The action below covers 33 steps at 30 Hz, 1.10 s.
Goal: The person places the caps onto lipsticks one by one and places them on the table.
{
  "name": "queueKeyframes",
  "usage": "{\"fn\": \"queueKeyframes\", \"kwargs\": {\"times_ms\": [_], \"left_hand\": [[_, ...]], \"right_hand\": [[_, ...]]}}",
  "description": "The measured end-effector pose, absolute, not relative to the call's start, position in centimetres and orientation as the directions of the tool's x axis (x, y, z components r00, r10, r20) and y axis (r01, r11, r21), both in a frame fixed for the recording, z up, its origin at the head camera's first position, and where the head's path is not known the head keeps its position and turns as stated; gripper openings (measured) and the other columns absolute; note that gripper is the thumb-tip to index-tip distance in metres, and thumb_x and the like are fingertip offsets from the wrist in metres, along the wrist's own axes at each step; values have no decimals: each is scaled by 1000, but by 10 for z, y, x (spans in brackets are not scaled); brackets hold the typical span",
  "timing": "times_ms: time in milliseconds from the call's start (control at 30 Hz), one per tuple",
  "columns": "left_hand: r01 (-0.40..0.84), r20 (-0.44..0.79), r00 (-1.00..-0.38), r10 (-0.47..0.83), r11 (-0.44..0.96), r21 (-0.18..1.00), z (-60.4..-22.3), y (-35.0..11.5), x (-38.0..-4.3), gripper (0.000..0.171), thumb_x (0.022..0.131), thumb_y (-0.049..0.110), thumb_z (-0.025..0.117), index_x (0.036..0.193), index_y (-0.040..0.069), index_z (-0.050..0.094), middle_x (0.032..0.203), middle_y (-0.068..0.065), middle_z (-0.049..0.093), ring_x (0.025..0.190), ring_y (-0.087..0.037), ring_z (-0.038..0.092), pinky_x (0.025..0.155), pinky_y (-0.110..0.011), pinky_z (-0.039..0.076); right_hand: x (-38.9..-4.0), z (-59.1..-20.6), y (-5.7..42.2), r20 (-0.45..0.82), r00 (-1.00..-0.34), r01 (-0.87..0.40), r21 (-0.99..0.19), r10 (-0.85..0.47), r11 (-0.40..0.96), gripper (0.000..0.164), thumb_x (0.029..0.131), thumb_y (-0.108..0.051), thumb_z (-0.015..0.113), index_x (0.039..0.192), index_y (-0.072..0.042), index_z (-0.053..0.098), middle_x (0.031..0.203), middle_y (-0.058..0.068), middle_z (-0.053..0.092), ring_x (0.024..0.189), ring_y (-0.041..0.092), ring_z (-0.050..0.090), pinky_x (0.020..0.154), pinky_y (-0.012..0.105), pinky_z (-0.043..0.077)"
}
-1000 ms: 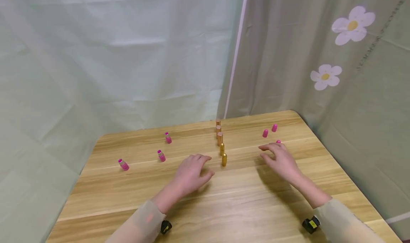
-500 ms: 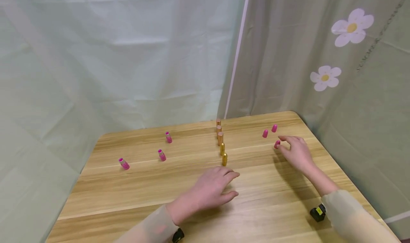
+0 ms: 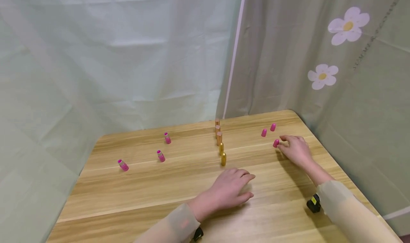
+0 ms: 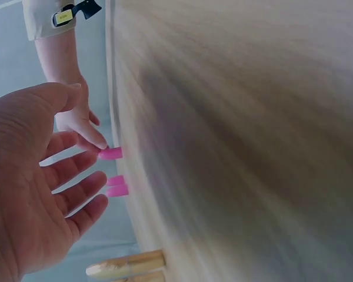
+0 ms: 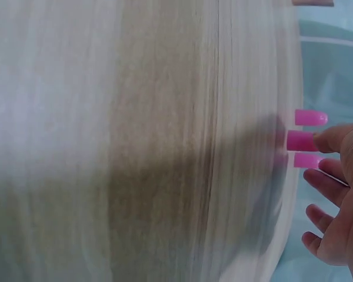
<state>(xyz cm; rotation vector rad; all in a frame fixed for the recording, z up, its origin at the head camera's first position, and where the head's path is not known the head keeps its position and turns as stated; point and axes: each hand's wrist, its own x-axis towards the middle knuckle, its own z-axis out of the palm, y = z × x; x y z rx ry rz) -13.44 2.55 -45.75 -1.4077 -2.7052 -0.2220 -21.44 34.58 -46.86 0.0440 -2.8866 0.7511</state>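
My right hand (image 3: 296, 151) is at the nearest of three small pink bullet-shaped caps (image 3: 276, 143), its thumb right at the cap. In the right wrist view the thumb overlaps the tip of that cap (image 5: 300, 141), while the index finger is apart from it. The cap stands upright on the wooden table (image 3: 153, 186). Over the near middle of the table is my left hand (image 3: 229, 189), holding nothing. Its fingers are relaxed and spread, as the left wrist view shows. The other two pink caps (image 3: 264, 133) stand just behind the nearest one.
Two gold bullet-shaped pieces (image 3: 223, 159) and three copper-coloured cylinders (image 3: 219, 138) form a row at mid-table. Three pink tubes with silvery collars (image 3: 161, 156) stand on the left. Pale curtains (image 3: 160, 57) hang behind the table's far edge.
My right hand has moved right to the nearest pink cap, and its thumb has come up to it. My left hand has slid right and toward me.
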Motion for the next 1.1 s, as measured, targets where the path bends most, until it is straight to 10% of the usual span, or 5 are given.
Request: {"fn": "queueKeyframes", "kwargs": {"times_ms": [1100], "left_hand": [[759, 71, -649, 758, 639, 125, -464, 59, -140, 57, 100, 54, 60, 147, 23, 55, 140, 4, 58, 125, -17, 54, 103, -36, 45]], "right_hand": [[-231, -481, 344, 125, -991, -31, -521, 41, 853, 36, 97, -29, 71, 120, -2, 68, 119, 21, 70, 114, 45, 52, 99, 64, 30]]}}
